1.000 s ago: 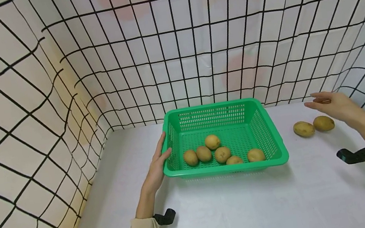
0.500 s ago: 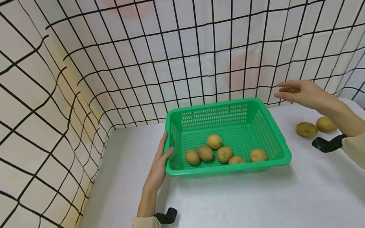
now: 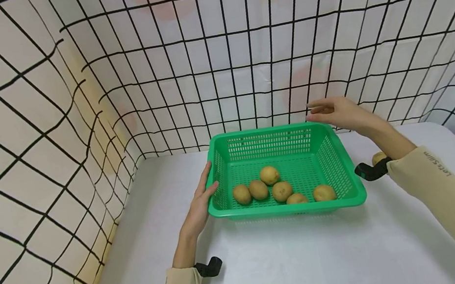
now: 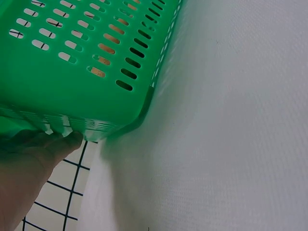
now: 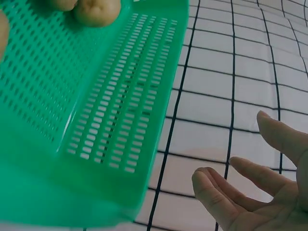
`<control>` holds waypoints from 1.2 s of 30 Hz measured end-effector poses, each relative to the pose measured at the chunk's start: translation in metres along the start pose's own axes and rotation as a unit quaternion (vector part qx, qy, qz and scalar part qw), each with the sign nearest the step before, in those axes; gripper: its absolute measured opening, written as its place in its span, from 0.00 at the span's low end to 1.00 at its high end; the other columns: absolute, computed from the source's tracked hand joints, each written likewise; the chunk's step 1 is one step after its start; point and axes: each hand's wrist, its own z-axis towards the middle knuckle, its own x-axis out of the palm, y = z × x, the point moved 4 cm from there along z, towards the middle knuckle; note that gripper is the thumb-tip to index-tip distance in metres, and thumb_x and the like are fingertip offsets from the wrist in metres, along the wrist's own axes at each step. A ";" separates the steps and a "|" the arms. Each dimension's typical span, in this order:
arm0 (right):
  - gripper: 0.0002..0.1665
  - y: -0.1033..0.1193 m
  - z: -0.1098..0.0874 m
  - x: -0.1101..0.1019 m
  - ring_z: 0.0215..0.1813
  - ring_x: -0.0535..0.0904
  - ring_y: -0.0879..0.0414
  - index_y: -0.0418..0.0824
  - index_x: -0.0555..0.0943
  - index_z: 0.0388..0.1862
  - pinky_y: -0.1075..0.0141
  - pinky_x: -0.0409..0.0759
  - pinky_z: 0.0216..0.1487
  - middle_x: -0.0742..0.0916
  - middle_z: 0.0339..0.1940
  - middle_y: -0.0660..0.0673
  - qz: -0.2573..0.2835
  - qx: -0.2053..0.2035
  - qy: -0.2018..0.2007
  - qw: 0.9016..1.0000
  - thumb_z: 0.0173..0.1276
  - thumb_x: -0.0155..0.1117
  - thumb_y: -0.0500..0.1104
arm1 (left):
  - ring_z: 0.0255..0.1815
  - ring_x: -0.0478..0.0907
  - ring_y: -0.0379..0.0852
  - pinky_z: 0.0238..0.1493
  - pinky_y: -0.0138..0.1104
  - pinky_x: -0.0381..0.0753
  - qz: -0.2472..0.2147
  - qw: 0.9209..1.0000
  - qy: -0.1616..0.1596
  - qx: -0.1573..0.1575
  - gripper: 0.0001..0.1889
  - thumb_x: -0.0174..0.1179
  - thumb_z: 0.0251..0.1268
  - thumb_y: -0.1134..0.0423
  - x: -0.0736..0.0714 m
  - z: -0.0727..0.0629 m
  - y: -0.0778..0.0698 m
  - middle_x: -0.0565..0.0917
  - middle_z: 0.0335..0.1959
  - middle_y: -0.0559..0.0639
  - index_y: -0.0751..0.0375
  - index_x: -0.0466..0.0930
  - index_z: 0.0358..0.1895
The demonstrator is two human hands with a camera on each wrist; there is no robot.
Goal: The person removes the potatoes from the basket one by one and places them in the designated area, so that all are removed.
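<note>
A green plastic basket (image 3: 265, 212) sits on the white table with several potatoes (image 3: 282, 191) in its front half. My left hand (image 3: 194, 212) holds the basket's left side, thumb over the rim and fingers along the outside. In the left wrist view those fingers (image 4: 72, 139) lie against the basket wall, partly hidden by it. Over the basket's back right corner hovers my right hand (image 3: 339, 113), with nothing in it. The right wrist view shows its fingers (image 5: 211, 199) loosely bent, apart from the rim.
One potato (image 3: 378, 158) on the table to the basket's right peeks out beside the right wrist's black camera (image 3: 372, 171). Black grid netting (image 3: 231, 52) over white sheeting stands behind the basket and at both sides.
My right hand has moved left, from above the loose potatoes to the basket's back right corner. The right arm now covers most of those potatoes. The left hand stays on the basket.
</note>
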 end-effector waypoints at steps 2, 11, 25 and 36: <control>0.44 0.004 0.006 0.006 0.79 0.64 0.31 0.38 0.61 0.82 0.32 0.67 0.72 0.70 0.78 0.28 0.005 -0.005 0.011 1.000 0.79 0.59 0.60 | 0.88 0.32 0.52 0.83 0.62 0.40 0.001 1.000 -0.001 0.000 0.34 0.44 0.84 0.54 0.000 0.000 0.000 0.40 0.87 0.41 0.34 0.41 0.85; 0.40 0.021 0.029 0.042 0.77 0.66 0.30 0.36 0.65 0.80 0.34 0.67 0.74 0.71 0.76 0.26 0.018 -0.024 0.064 0.998 0.78 0.61 0.55 | 0.88 0.32 0.52 0.83 0.62 0.40 0.001 1.000 -0.004 -0.004 0.34 0.44 0.83 0.54 0.000 0.000 0.003 0.40 0.87 0.40 0.33 0.42 0.85; 0.36 0.010 0.051 0.087 0.72 0.75 0.33 0.34 0.66 0.79 0.41 0.75 0.70 0.74 0.74 0.26 0.032 -0.041 0.161 0.986 0.79 0.62 0.48 | 0.88 0.33 0.52 0.83 0.62 0.39 0.004 1.000 -0.005 -0.003 0.34 0.44 0.84 0.54 0.000 0.001 0.003 0.40 0.87 0.40 0.33 0.42 0.85; 0.34 0.002 0.057 0.117 0.72 0.75 0.34 0.32 0.67 0.78 0.41 0.74 0.71 0.73 0.74 0.25 0.044 -0.023 0.234 0.971 0.78 0.62 0.42 | 0.88 0.32 0.51 0.83 0.61 0.38 0.006 1.000 -0.006 -0.003 0.33 0.43 0.84 0.53 -0.001 0.001 0.003 0.40 0.87 0.40 0.32 0.43 0.85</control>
